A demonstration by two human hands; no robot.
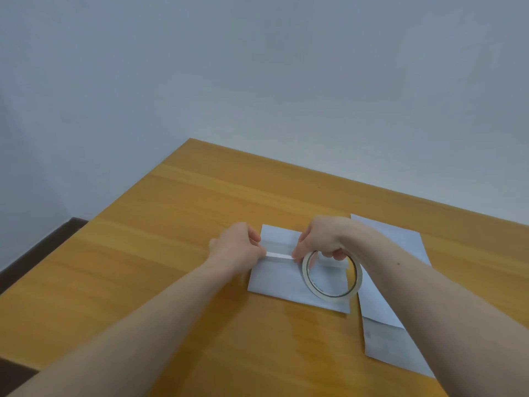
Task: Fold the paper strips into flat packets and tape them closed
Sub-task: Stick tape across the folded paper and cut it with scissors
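- Nearest me, the unfolded sheet [400, 333] lies at the right under my right forearm; I reckon a sweep of that arm could drag it off the table [171, 253]
- The tape roll [332, 277] hangs from my right hand [323, 239], fingers hooked through its ring; if it swings it may nudge the folded packet [286, 285] lying flat below it
- My left hand [237, 245] pinches the free end of the tape strip [279, 255], stretched taut over the packet; I judge it could twist, stick to itself or land crooked off the flap seam
- Farther on, the far flap [279, 239] looks unsecured and could spring open
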